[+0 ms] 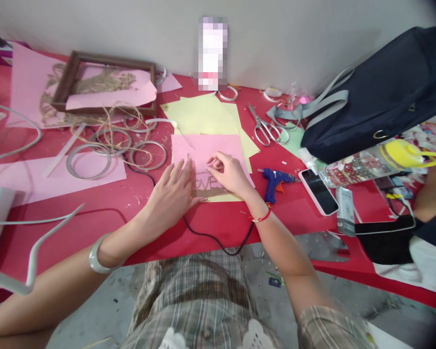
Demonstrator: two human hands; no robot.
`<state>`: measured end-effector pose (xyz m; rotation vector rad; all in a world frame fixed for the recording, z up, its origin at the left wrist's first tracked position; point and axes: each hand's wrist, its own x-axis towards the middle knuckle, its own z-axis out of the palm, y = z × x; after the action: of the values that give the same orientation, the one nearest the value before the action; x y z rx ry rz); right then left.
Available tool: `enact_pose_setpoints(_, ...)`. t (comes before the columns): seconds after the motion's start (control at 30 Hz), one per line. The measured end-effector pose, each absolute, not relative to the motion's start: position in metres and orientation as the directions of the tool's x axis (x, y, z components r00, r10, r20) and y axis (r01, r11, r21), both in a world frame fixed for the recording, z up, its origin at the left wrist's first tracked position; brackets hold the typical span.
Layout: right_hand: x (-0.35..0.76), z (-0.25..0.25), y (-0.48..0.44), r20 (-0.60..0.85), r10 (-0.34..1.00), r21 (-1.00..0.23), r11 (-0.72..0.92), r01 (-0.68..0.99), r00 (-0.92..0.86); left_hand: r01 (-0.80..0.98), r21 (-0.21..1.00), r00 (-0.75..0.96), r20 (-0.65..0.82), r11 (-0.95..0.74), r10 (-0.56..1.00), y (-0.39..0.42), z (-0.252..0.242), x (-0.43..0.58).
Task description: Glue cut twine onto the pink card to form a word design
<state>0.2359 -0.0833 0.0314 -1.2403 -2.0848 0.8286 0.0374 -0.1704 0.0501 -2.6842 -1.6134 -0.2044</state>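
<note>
A sheet of pink paper [210,144] lies in front of me on top of several yellow sheets [203,115]. Brown letters [205,185], partly hidden by my hands, are formed on its lower part above a brown strip [214,192]. My left hand [174,186] rests flat over the paper's left edge, fingers stretched out. Just above the letters, my right hand [225,169] is closed in a pinch. A thin strand seems to run left from its fingertips, too fine to name. To the right lies a blue hot glue gun [272,183].
Rolls of tape [88,161] and tangled twine [112,131] lie on the left, below a brown wooden frame [103,59]. Scissors [263,128], a phone [318,191], a bottle [363,162] and a dark bag [381,92] are on the right. A black cord [210,236] crosses the table's front edge.
</note>
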Motion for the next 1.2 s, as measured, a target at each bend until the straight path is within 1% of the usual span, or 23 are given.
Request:
enact_pose_setpoints(0.13,0.236,0.032,-0.083,0.137,0.905,-0.741,0.364,0.565,-0.403,0.875,0.066,0.471,0.112,-0.479,0.875,-0.17,0.051,0.037)
enact_pose_setpoints(0.4,0.236,0.031,-0.084,0.125,0.9,-0.759,0.358,0.544,-0.417,0.884,0.095,0.449,0.104,-0.458,0.887,-0.17,0.05,0.039)
enact_pose_setpoints(0.57,0.235,0.033,-0.084,0.117,0.898,-0.763,0.355,0.54,-0.425,0.876,0.092,0.466,0.094,-0.474,0.88,-0.169,0.055,0.038)
enact_pose_setpoints(0.77,0.236,0.033,-0.085,0.104,0.902,-0.764,0.341,0.548,-0.418,0.866,0.119,0.471,0.132,-0.486,0.872,-0.163,0.06,0.033)
enact_pose_setpoints(1.2,0.235,0.034,-0.084,0.047,0.909,-0.782,0.292,0.552,-0.413,0.874,0.093,0.466,0.117,-0.477,0.877,-0.157,0.063,0.02)
